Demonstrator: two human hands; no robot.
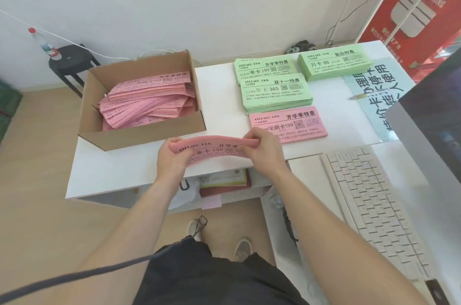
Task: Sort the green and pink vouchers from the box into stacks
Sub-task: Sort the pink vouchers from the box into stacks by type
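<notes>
At the far left a water bottle (47,48) stands on a black stool (72,59) by the wall. Next comes the white desk (112,175), with an open cardboard box (139,137) at its left end; a loose heap of pink vouchers (149,102) lies inside it. In front of the box, above the desk's near edge, the left hand (172,155) grips the left end of a pink bundle (212,149) of vouchers, fingers curled round it. The right hand (264,147) grips the other end the same way, and the bundle bows upward between them. Behind the right hand a neat pink stack (299,121) lies flat on the desk. Beyond it sit three green stacks: one at the back (264,67), one partly overlapping it in front (274,92), and one further right (334,62). A pen (359,97) lies on a printed sheet, then a white keyboard (369,205) and a monitor (429,115) at the right edge
</notes>
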